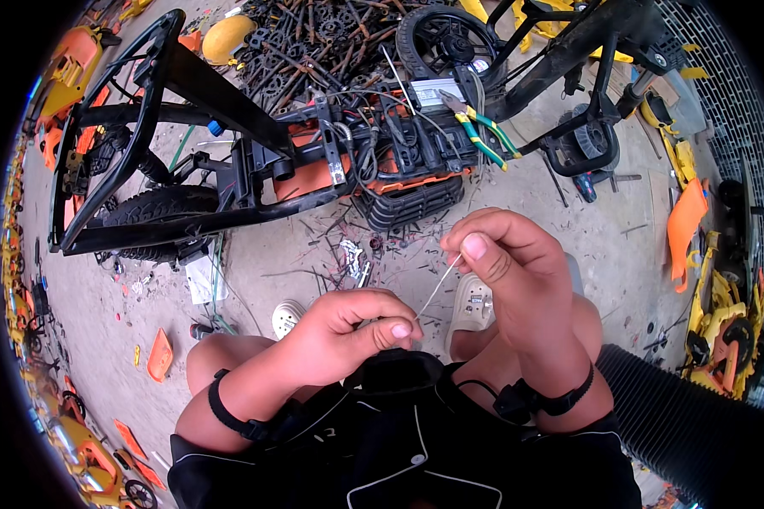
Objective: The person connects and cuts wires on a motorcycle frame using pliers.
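My left hand (352,335) and my right hand (509,280) are raised in front of me, each closed in a pinch on a thin pale wire or strip (440,284) stretched diagonally between them. Beyond them lies a black vehicle frame (178,225) with an orange middle section (301,161), cables and a silver box (433,95). Green-and-yellow pliers (488,136) rest on that middle section, open, out of my hands' reach of contact.
Around me on the concrete floor (255,288) are scattered small bits, an orange panel (683,229), a cordless tool (584,185), a pile of rusty metal parts (306,42), a loose wheel (441,42), a yellow helmet-like piece (227,38) and yellow parts along both sides.
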{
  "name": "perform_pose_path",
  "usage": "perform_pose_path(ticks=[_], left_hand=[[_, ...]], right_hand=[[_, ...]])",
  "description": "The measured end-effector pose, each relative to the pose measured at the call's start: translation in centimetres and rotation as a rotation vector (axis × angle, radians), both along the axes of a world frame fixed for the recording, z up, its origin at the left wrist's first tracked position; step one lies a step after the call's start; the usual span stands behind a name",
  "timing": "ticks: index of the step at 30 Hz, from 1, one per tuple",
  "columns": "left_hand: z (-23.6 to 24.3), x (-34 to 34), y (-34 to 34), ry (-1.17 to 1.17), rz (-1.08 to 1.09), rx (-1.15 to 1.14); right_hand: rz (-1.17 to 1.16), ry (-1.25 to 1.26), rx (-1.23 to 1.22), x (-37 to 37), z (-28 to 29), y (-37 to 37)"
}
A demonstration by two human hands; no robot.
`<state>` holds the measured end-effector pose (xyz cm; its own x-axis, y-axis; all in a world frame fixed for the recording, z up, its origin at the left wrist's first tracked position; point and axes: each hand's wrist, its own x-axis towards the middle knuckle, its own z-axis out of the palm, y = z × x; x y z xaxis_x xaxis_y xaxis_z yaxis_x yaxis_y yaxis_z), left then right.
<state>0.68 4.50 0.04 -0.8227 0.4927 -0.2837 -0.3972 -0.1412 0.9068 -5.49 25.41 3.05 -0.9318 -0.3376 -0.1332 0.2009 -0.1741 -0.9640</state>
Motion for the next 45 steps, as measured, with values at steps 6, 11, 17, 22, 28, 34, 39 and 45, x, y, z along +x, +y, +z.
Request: perform_pose_path(ticks=[6,11,17,22,28,34,39,45], left_hand=[[-0.14,-0.01,-0.01,0.052,-0.011,-0.032],[-0.31,-0.06,0.01,0.038,0.008,-0.076],[-0.49,-0.01,0.0,0.061,0.032,-0.101],[-0.18,-0.13,0.13,0.039,0.059,-0.105],[0.0,-0.14,0.25,0.004,0.067,-0.093],[-0.15,-0.15,0.23,0.037,0.081,-0.105],[-0.31,-0.16,0.19,0.074,0.085,-0.088],[-0.53,-0.18,0.09,0.131,0.085,-0.117]], right_hand=[[0.035,0.037,-0.007,-0.04,-0.14,-0.16],[0.054,0.018,-0.012,-0.06,0.14,-0.13],[0.062,0.002,-0.025,-0.09,0.18,0.11],[0.067,-0.004,0.01,-0.15,0.23,0.28],[0.083,0.017,0.007,-0.06,0.22,0.29],[0.103,0.033,-0.01,-0.04,0.16,0.3],[0.103,0.039,-0.021,-0.02,-0.01,0.29],[0.12,0.064,0.012,0.0,-0.06,0.28]])
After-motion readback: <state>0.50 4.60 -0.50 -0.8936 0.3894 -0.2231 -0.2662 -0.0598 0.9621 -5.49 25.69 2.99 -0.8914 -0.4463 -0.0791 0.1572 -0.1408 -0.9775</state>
